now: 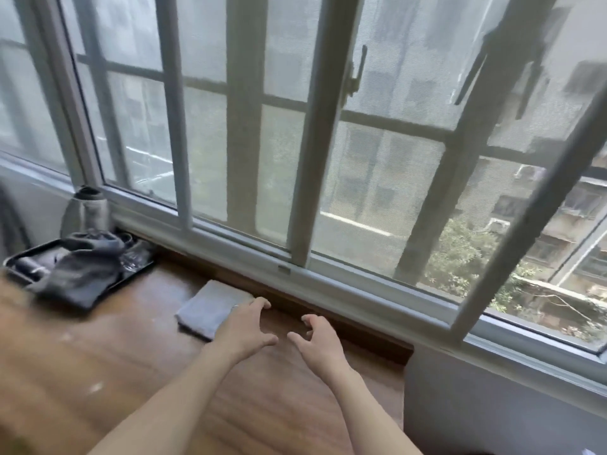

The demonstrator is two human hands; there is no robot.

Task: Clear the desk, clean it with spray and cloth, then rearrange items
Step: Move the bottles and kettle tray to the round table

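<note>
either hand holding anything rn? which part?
Nothing held. Left hand lies spread over the near right corner of the folded grey cloth; right hand hovers open above the desk.

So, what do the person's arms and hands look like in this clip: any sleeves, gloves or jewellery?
Both forearms are bare, with no sleeves in view and no gloves. The left hand seems to have a thin ring on one finger, though blur leaves that uncertain. The right hand shows nothing worn.
</note>
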